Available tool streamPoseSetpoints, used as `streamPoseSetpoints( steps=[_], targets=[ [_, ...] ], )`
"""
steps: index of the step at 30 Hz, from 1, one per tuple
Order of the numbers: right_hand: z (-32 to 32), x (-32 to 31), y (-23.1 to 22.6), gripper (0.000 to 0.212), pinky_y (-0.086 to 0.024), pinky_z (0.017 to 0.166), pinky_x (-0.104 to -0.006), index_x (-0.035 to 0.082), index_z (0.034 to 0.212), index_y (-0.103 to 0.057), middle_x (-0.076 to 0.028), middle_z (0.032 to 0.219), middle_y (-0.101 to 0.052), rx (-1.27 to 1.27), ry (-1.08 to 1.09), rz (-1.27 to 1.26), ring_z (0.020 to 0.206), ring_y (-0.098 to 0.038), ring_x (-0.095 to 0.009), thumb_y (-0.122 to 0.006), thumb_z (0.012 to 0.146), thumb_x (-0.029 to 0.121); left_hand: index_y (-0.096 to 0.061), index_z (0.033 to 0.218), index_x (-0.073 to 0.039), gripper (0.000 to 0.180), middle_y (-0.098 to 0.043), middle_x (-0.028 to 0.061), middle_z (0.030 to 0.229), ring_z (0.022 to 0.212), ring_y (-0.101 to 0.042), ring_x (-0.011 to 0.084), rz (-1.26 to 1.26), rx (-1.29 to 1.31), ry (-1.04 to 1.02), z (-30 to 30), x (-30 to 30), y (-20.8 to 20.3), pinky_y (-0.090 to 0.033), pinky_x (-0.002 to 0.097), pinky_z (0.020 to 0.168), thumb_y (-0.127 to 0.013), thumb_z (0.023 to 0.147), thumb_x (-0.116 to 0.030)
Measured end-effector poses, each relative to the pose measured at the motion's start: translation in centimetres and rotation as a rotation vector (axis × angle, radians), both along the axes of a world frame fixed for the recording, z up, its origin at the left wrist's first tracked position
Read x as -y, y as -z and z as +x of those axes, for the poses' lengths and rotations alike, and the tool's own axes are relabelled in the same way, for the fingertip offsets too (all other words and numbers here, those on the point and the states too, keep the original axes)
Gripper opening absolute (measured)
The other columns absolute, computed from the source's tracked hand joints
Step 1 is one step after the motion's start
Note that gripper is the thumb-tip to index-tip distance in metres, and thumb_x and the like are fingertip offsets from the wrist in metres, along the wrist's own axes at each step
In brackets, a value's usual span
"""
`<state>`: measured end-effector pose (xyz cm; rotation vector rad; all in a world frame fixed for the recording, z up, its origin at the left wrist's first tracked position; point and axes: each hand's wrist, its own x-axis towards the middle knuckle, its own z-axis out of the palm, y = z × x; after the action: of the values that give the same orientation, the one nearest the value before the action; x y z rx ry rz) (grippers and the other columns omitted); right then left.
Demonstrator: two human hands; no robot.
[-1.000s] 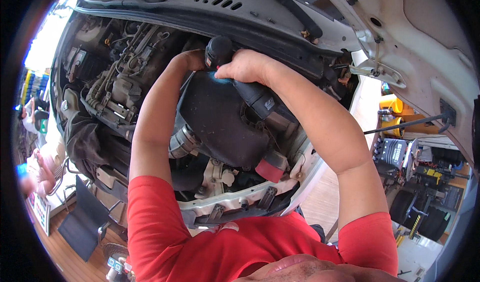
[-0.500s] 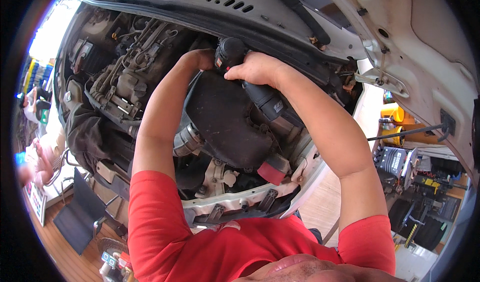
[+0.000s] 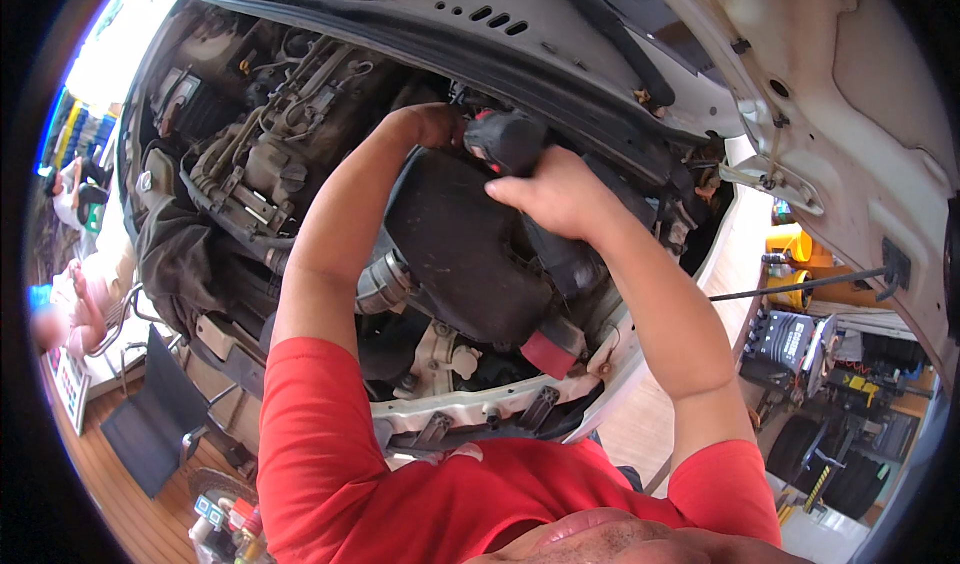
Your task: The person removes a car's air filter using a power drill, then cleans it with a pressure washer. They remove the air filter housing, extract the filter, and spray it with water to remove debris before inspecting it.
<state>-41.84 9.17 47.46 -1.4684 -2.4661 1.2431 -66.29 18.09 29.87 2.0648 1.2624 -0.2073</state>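
Note:
My right hand is wrapped round the handle of a black cordless power tool, its thumb lying along the near side. The tool's rounded body is over the back of the engine bay, and its working end is hidden. Close to the tool's left side is my left hand, its fingers curled; what they hold, if anything, cannot be seen. Below both hands sits a large black plastic air filter housing, with a ribbed grey intake hose at its left.
The raised hood hangs over the right side, a thin support rod beneath it. The exposed engine lies to the left. A dark cloth drapes the left fender. A black chair stands at lower left; people are farther left.
My right hand and the power tool have shifted right and slightly nearer, and the tool has turned. My left hand has also moved right, staying beside it.

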Motion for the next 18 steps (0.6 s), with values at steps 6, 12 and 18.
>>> streamPoseSetpoints(
  steps=[6,12,18],
  targets=[
    [6.7,6.1,-3.1,0.049,-0.047,0.091,-0.0407,0.006,0.121,-0.061,-0.022,0.112,-0.065,-0.276,0.141,-0.107,0.106,-0.062,-0.036,-0.069,0.081,0.034,-0.071,0.1,-0.004,0.024,-0.07,0.0184,0.095,0.088,-0.066,0.0333,0.178,-0.299,0.229,3.0,0.0,-2.3,-0.052,0.0464,0.076,-0.065,0.078,-0.011],
    [11.2,10.8,-5.8,0.05,-0.047,0.09,-0.0341,0.002,0.123,-0.059,-0.009,0.107,-0.065,-0.359,0.305,-0.268,0.097,-0.059,-0.019,-0.074,0.079,0.022,-0.072,0.092,-0.004,0.018,-0.071,0.0146,0.099,0.092,-0.067,0.0302,0.18,-0.454,0.193,4.3,1.0,-2.9,-0.053,0.0394,0.078,-0.066,0.077,-0.014],
    [14.5,13.6,-6.3,0.052,-0.048,0.082,-0.03,0.001,0.122,-0.059,-0.003,0.101,-0.063,-0.517,0.333,-0.329,0.091,-0.057,-0.012,-0.077,0.075,0.013,-0.073,0.1,-0.009,0.02,-0.07,0.0084,0.108,0.103,-0.065,0.0245,0.311,-0.66,0.452,2.3,-1.9,4.9,-0.053,0.0353,0.088,-0.063,0.084,-0.016]
  ],
)
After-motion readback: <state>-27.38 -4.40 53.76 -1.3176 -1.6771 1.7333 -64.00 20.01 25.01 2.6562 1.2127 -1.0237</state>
